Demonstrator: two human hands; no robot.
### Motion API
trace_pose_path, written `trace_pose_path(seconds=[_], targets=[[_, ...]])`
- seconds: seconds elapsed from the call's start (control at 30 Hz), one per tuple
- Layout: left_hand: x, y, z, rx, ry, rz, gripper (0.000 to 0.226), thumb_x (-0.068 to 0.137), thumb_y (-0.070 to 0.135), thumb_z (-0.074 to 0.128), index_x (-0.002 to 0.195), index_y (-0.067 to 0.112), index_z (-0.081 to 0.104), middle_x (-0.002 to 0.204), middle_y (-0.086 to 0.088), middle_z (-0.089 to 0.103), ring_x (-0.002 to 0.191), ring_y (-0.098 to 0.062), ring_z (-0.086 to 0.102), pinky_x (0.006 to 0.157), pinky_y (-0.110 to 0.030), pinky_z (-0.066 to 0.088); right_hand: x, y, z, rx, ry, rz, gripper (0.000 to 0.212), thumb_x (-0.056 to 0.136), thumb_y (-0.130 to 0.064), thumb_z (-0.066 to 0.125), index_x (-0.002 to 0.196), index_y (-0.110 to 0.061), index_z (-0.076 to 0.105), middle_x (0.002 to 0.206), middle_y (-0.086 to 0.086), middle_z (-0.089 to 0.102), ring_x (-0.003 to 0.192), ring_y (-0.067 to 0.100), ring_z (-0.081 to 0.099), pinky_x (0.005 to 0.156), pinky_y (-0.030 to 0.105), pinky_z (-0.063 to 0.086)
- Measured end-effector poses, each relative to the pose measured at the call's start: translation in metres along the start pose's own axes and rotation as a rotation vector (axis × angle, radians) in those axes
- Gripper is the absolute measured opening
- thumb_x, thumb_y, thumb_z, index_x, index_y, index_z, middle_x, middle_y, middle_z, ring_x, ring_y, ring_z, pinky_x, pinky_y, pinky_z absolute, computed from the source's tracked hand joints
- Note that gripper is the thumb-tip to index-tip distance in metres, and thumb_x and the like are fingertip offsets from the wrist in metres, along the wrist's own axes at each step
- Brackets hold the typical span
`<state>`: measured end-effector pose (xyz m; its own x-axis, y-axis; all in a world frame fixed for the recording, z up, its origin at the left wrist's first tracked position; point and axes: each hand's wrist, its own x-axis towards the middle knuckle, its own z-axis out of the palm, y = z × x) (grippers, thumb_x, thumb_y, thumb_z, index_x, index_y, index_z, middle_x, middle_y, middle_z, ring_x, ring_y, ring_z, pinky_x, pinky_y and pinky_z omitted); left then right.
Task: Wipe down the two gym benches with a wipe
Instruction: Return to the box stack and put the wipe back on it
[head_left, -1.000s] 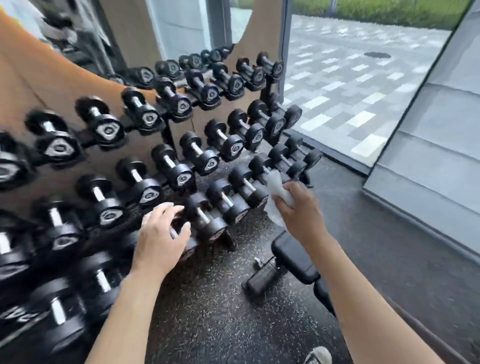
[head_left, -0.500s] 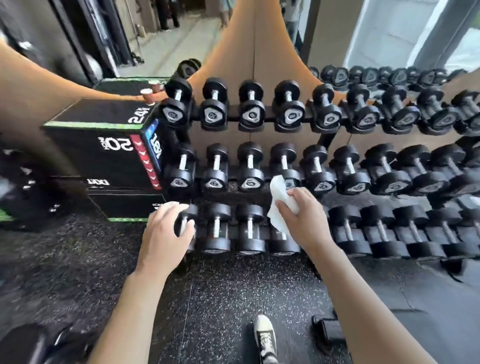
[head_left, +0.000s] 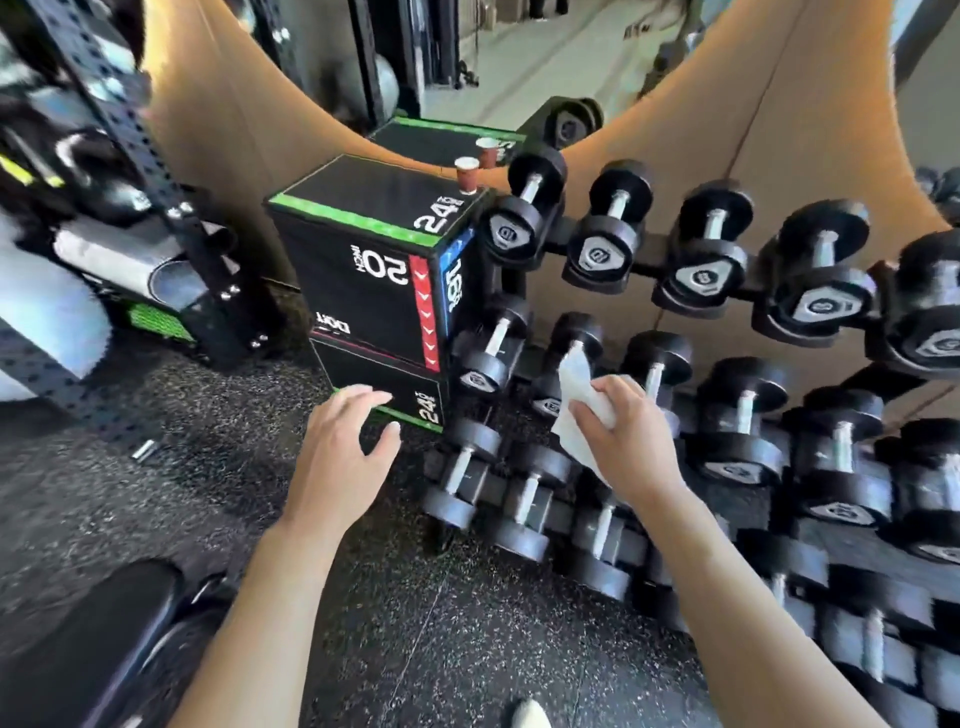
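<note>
My right hand (head_left: 631, 441) grips a crumpled white wipe (head_left: 579, 395) and holds it up in front of the dumbbell rack. My left hand (head_left: 340, 457) hangs in the air with loose, spread fingers and holds nothing. A black padded bench (head_left: 88, 644) shows at the lower left corner, only partly in view. No second bench can be seen.
A three-tier rack of black dumbbells (head_left: 727, 395) fills the right side. Stacked black plyo boxes (head_left: 374, 270) stand at centre with a paper cup (head_left: 466, 175) on top. A black steel rig upright (head_left: 130, 171) is at the left. Speckled rubber floor (head_left: 467, 639) lies underfoot.
The view has swung left along the dumbbell rack, bringing the plyo boxes, the rig and a bench at lower left into sight. Both hands keep their pose; the wipe stays in my right hand.
</note>
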<state>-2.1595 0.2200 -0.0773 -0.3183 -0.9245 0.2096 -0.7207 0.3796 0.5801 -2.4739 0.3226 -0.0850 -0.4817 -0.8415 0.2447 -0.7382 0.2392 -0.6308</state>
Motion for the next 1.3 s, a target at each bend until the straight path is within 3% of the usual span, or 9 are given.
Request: trace_pose_path(seconds=[0.2, 0.43, 0.6, 0.73, 0.83, 1.07, 1.2, 1.3], targets=[[0.038, -0.043, -0.035, 0.035, 0.082, -0.150, 0.034, 0.102, 0.034, 0.060, 0.135, 0.030, 0.063, 0.147, 0.013, 0.049, 0.138, -0.010, 0.039, 0.112, -0.027, 0.029, 0.094, -0.054, 0.074, 0.075, -0.122, -0.153, 0.026, 0.098, -0.040, 0.063, 0.113, -0.019, 0.063, 0.104, -0.013, 0.056, 0.091, 0.013, 0.054, 0.076, 0.031, 0.037], [0.079, -0.133, -0.084, 0.062, 0.153, -0.278, 0.033, 0.103, 0.038, 0.057, 0.136, 0.033, 0.061, 0.149, 0.016, 0.046, 0.142, -0.009, 0.036, 0.115, -0.032, 0.032, 0.148, -0.135, 0.174, 0.137, -0.227, -0.257, 0.021, 0.097, -0.037, 0.065, 0.108, -0.021, 0.060, 0.100, -0.014, 0.054, 0.088, 0.009, 0.049, 0.075, 0.031, 0.036], [0.132, -0.219, -0.121, 0.119, 0.130, -0.251, 0.035, 0.104, 0.041, 0.055, 0.138, 0.033, 0.058, 0.150, 0.016, 0.044, 0.141, -0.008, 0.031, 0.115, -0.036, 0.034, 0.184, -0.201, 0.249, 0.149, -0.225, -0.252, 0.019, 0.097, -0.035, 0.066, 0.105, -0.018, 0.061, 0.097, -0.009, 0.057, 0.090, 0.015, 0.053, 0.078, 0.034, 0.042], [0.177, -0.286, -0.161, 0.152, 0.101, -0.225, 0.037, 0.104, 0.042, 0.055, 0.139, 0.031, 0.059, 0.150, 0.014, 0.044, 0.142, -0.011, 0.034, 0.116, -0.040, 0.039, 0.210, -0.261, 0.301, 0.168, -0.224, -0.208, 0.014, 0.097, -0.039, 0.064, 0.096, -0.029, 0.055, 0.093, -0.013, 0.056, 0.088, 0.015, 0.053, 0.075, 0.035, 0.041], [0.216, -0.323, -0.183, 0.157, 0.080, -0.209, 0.039, 0.104, 0.043, 0.054, 0.140, 0.030, 0.058, 0.151, 0.013, 0.045, 0.143, -0.011, 0.034, 0.117, -0.041, 0.041, 0.234, -0.297, 0.332, 0.174, -0.205, -0.194, 0.014, 0.097, -0.040, 0.063, 0.101, -0.028, 0.057, 0.097, -0.014, 0.056, 0.086, 0.010, 0.052, 0.076, 0.032, 0.040], [0.302, -0.366, -0.192, 0.070, 0.058, -0.160, 0.038, 0.103, 0.038, 0.057, 0.139, 0.028, 0.059, 0.148, 0.011, 0.046, 0.141, -0.012, 0.036, 0.117, -0.038, 0.037, 0.296, -0.335, 0.375, 0.090, -0.177, -0.184, 0.013, 0.097, -0.043, 0.063, 0.099, -0.035, 0.052, 0.094, -0.014, 0.056, 0.081, 0.005, 0.045, 0.070, 0.032, 0.036], [0.355, -0.385, -0.184, 0.057, 0.044, -0.156, 0.038, 0.103, 0.037, 0.058, 0.140, 0.027, 0.059, 0.149, 0.011, 0.046, 0.142, -0.012, 0.035, 0.117, -0.039, 0.037, 0.343, -0.338, 0.402, 0.061, -0.156, -0.171, 0.021, 0.097, -0.038, 0.065, 0.109, -0.021, 0.061, 0.099, -0.010, 0.058, 0.087, 0.013, 0.053, 0.074, 0.033, 0.039], [0.404, -0.396, -0.176, 0.068, 0.047, -0.131, 0.039, 0.102, 0.037, 0.058, 0.140, 0.026, 0.060, 0.150, 0.009, 0.047, 0.142, -0.015, 0.037, 0.116, -0.040, 0.038, 0.385, -0.340, 0.426, 0.071, -0.141, -0.155, 0.021, 0.096, -0.035, 0.066, 0.110, -0.019, 0.063, 0.103, -0.011, 0.058, 0.091, 0.014, 0.054, 0.076, 0.033, 0.039]])
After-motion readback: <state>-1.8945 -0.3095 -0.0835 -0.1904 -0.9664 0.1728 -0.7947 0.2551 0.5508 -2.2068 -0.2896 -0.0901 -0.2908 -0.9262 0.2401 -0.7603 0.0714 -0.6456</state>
